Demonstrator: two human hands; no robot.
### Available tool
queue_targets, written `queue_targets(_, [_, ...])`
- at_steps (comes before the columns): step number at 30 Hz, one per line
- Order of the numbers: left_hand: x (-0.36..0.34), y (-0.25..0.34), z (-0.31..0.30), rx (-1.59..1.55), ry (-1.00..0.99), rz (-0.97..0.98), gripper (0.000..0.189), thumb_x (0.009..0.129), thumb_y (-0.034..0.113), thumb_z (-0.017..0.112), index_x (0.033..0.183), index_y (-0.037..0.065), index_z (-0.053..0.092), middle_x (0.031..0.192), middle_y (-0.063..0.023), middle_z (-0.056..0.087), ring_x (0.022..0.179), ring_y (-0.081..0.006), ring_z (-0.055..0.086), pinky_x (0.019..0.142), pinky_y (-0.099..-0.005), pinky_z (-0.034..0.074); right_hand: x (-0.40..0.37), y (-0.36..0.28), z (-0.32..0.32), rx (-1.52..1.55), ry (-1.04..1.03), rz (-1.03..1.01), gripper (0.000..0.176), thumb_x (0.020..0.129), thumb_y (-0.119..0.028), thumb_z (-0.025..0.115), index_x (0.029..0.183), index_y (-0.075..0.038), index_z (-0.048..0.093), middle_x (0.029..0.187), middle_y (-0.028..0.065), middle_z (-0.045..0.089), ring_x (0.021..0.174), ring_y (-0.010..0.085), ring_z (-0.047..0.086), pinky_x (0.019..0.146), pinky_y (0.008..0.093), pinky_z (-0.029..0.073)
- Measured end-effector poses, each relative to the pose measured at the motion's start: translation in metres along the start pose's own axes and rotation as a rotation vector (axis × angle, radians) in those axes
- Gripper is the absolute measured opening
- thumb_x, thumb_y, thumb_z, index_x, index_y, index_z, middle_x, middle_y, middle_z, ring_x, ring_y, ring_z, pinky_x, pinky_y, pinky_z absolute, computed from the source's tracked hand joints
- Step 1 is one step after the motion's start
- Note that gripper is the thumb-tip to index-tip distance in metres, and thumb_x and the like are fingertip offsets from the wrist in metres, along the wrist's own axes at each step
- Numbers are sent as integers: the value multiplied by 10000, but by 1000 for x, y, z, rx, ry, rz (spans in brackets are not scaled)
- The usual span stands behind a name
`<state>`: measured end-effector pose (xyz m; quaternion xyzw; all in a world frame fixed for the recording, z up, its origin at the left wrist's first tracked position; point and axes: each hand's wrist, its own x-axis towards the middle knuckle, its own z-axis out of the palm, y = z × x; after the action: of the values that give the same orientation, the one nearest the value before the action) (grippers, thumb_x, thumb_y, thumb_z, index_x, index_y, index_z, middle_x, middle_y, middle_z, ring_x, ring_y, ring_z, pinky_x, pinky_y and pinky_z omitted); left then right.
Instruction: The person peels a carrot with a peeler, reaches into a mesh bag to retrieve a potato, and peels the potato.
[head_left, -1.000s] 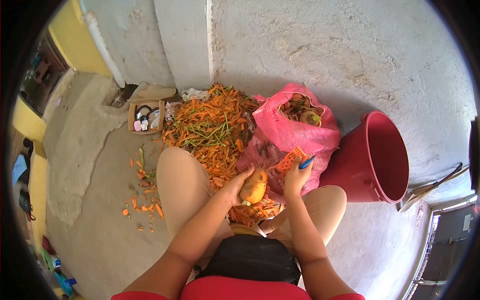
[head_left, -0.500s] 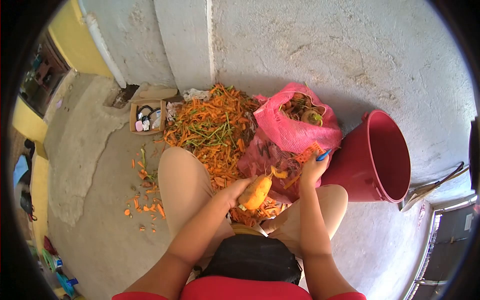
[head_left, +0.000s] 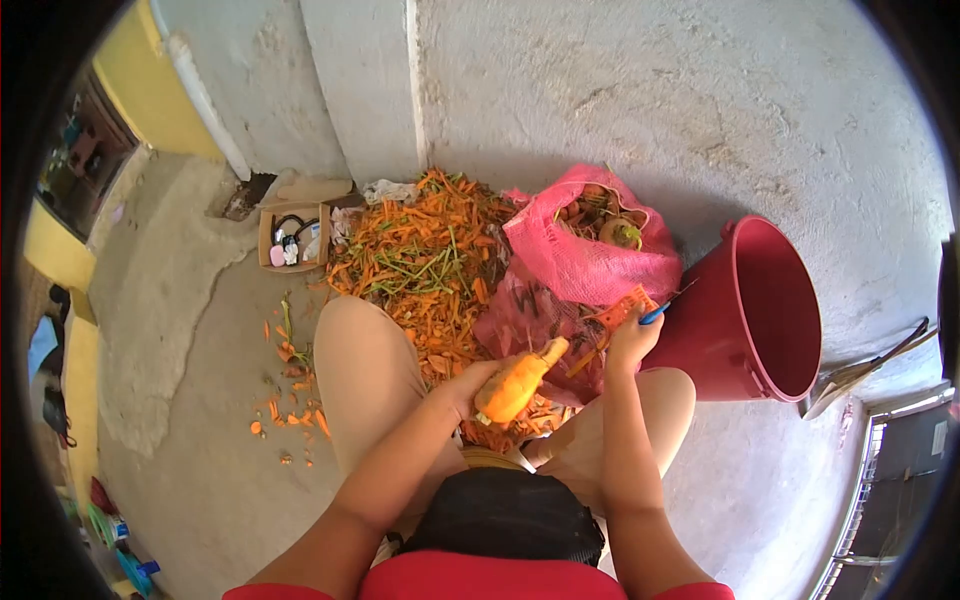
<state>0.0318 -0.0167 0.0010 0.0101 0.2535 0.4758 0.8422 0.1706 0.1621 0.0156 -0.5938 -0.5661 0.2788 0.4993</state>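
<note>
My left hand is wrapped round a thick, peeled orange carrot, whose narrow end points up and right. To the right, my right hand grips an orange peeler-like tool together with a blue-handled tool; the tools stand apart from the carrot. Between and beyond my knees lies a heap of orange peelings with green stalks. A pink mesh sack holding unpeeled roots leans beside the heap.
A tilted dark red bucket stands right of the sack, against the wall. At the left are a small cardboard box with odds and ends, and scattered carrot scraps on the floor. A black bag rests at my waist.
The carrot has turned, its narrow end now extending further up and right. The curl of peel at its tip is gone. My right hand has shifted slightly right.
</note>
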Motion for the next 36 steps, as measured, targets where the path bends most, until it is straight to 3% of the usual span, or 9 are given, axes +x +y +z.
queue_targets(6, [4,7,9,-196,29,41,453,850,382,306,1036,-6,451,808,-169,542,644,-306,557,437,-403,470,-76,-41,2,383,-354,-196,164,819,-142,492,862,6,437,721,82,479,666,138,434,600,282,370])
queue_targets(10, [3,0,2,108,181,11,403,860,342,333,1023,-7,450,832,-198,556,644,-325,571,525,-399,487,-51,-23,9,106,-173,-236,152,801,-123,510,831,9,441,674,66,437,595,130,403,556,277,362])
queue_targets(11, [3,-1,-4,90,46,-5,378,864,328,349,1010,-2,462,862,-203,557,686,-323,577,591,-392,496,-34,-23,8,11,-80,-87,153,793,-113,515,829,16,440,658,76,440,592,136,405,555,283,362])
queue_targets(14, [7,-4,-11,95,76,60,378,857,346,375,1005,15,481,888,-176,565,748,-287,582,636,-389,495,5,6,0,-25,73,7,135,799,-105,504,825,13,444,648,64,446,593,131,402,561,281,365])
queue_targets(20, [8,3,-1,71,274,100,409,834,348,439,1105,41,446,997,-107,545,870,-200,560,733,-345,477,-55,-31,6,272,-184,-120,166,802,-109,498,883,25,445,717,89,482,639,156,450,596,289,384])
queue_targets(24, [2,0,7,270,125,263,448,756,291,583,1107,45,454,1015,-60,540,897,-166,544,766,-282,448,-61,-39,7,310,-196,-91,110,817,-95,478,855,5,452,716,37,474,640,115,436,603,253,379])
queue_targets(31, [6,1,-9,241,60,121,572,666,182,667,1159,53,407,1027,-49,514,963,-151,489,838,-281,385,-35,-27,-4,368,-184,50,151,828,-118,476,895,15,448,756,52,488,656,130,456,615,265,391])
queue_targets(35, [8,-5,-2,527,45,258,560,622,107,679,1125,39,441,953,-44,544,912,-142,504,817,-274,380,-66,-46,0,295,-265,-307,175,822,-122,484,927,16,456,762,74,496,678,174,473,657,276,394])
queue_targets(36, [7,-6,1,587,30,283,560,611,94,681,1117,35,447,938,-41,548,902,-140,505,811,-272,379,-76,-54,-2,281,-346,-268,158,808,-107,492,898,18,459,736,106,496,672,190,476,652,295,394])
